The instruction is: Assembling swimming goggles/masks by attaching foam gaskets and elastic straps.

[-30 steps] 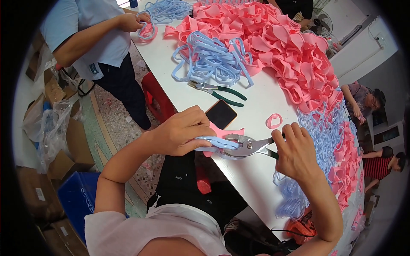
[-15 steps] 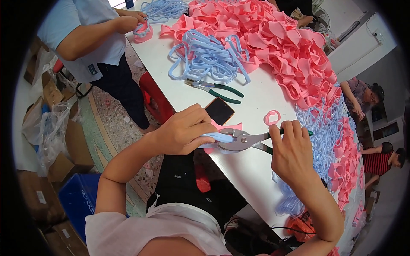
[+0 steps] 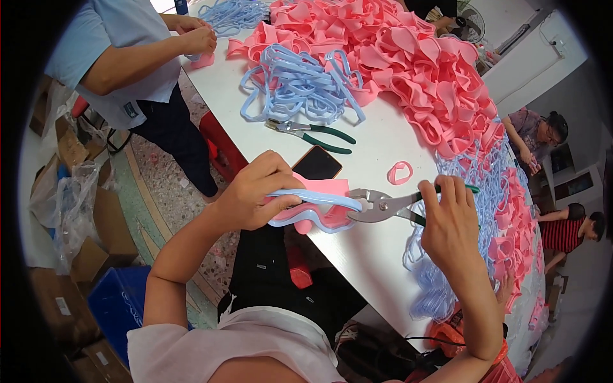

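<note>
Standing here, I see a wavy, goggle-shaped frame of smooth pale blue rubber-like material point(image 3: 319, 197), with soft pink sheet point(image 3: 329, 186) showing behind it, held above the near left edge of the white table point(image 3: 377, 150). At its right end is the grey metal head of the pliers with dark green handles point(image 3: 388, 207); their jaws meet the frame there, but I cannot tell how firmly they bite.

On the far side lies a big heap of curled, matte pink pieces point(image 3: 408, 70). Left of it is a loose tangle of blue loops point(image 3: 300, 89), and to the right there are glossier bluish strands point(image 3: 434, 281). A small flat pink ring point(image 3: 391, 173) lies alone.

As for containers, at the left an open brown cardboard box point(image 3: 112, 236) has crumpled clear plastic film point(image 3: 80, 198) beside and over it. Near it stands a blue plastic bin point(image 3: 118, 297), whose inside I cannot see well.

The left hand point(image 3: 258, 195) comes with bent elbow and pinches the frame narrowly, between thumb and curled fingers. The right hand point(image 3: 450, 220), its elbow bent outward, has its fingers wrapped around the green handles.
</note>
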`<state>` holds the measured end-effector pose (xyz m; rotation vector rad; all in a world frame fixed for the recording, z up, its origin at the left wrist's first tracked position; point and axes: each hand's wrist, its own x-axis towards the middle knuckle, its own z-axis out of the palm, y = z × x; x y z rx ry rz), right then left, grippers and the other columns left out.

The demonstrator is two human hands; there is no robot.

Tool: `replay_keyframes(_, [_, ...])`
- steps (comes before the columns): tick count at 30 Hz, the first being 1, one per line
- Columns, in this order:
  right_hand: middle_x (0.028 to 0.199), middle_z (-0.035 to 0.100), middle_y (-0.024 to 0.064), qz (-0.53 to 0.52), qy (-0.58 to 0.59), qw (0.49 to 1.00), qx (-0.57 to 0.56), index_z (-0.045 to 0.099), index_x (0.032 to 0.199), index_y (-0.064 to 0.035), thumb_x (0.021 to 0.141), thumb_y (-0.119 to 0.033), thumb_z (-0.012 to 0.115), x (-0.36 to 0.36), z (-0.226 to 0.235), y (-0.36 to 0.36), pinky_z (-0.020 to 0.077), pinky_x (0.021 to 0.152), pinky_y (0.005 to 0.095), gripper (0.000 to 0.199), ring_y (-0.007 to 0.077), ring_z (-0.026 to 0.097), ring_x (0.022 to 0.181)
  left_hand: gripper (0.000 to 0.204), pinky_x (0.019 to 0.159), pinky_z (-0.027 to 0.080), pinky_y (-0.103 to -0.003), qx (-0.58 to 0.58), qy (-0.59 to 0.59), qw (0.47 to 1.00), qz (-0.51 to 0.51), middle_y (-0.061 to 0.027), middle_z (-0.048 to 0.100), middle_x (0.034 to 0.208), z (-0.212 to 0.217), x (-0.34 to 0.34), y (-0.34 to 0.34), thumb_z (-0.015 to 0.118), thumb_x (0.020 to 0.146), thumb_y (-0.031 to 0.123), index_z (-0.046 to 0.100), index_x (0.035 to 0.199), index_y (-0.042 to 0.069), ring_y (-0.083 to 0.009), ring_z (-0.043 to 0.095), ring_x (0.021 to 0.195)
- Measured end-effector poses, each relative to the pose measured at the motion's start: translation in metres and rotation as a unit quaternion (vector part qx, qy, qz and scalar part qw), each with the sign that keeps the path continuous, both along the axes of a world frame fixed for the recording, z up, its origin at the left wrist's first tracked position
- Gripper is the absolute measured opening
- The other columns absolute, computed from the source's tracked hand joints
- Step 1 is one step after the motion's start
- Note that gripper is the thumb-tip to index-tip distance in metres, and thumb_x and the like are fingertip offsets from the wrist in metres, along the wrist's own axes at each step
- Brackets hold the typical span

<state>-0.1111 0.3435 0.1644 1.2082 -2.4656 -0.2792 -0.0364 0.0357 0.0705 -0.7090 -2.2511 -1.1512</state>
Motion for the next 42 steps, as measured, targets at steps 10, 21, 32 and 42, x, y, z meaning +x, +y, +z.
replay_keyframes(10, [0.074,0.048,0.0075,0.013,0.072,0.996,0.051,0.053,0.081,-0.0072,0.077,-0.012,0.057,-0.010,-0.009,0.011,0.0363,0.060,0.0359,0.007,0.0235,0.050,0.074,0.021,0.067,0.043,-0.032,0.003,-0.022,1.000,-0.009,-0.0104,0.055,0.085,0.002,-0.002,0.000,0.074,0.076,0.008,0.069,0.095,0.000,-0.0229,0.053,0.078])
replay_keyframes(21, [0.081,0.052,0.0102,-0.019,0.013,1.000,-0.003,0.056,0.089,-0.0053,0.076,-0.006,0.057,-0.007,-0.012,-0.005,0.0407,0.066,0.0372,0.013,0.0257,0.052,0.081,0.021,0.067,0.044,-0.038,-0.171,0.017,0.983,0.059,-0.0102,0.054,0.086,0.004,-0.010,0.034,0.073,0.076,0.010,0.061,0.093,0.004,-0.0288,0.053,0.077])
replay_keyframes(32, [0.099,0.058,0.0209,-0.326,-0.251,0.910,-0.050,0.052,0.097,0.0018,0.081,-0.024,0.067,0.018,-0.085,0.012,0.0525,0.068,0.0490,0.034,0.0382,0.060,0.093,0.015,0.062,0.042,-0.028,0.108,-0.147,0.974,0.131,-0.0073,0.052,0.083,-0.033,-0.011,0.034,0.061,0.094,0.011,0.053,0.100,0.000,-0.0143,0.049,0.068])
replay_keyframes(42, [0.103,0.060,0.0149,-0.168,-0.035,0.937,-0.305,0.057,0.115,0.0015,0.088,-0.018,0.067,0.028,-0.121,-0.007,0.0505,0.073,0.0375,0.035,0.0282,0.060,0.087,0.017,0.058,0.039,-0.024,0.302,-0.122,0.938,0.115,-0.0039,0.050,0.084,-0.070,-0.007,0.071,0.060,0.096,0.014,0.051,0.100,-0.001,-0.0085,0.046,0.066])
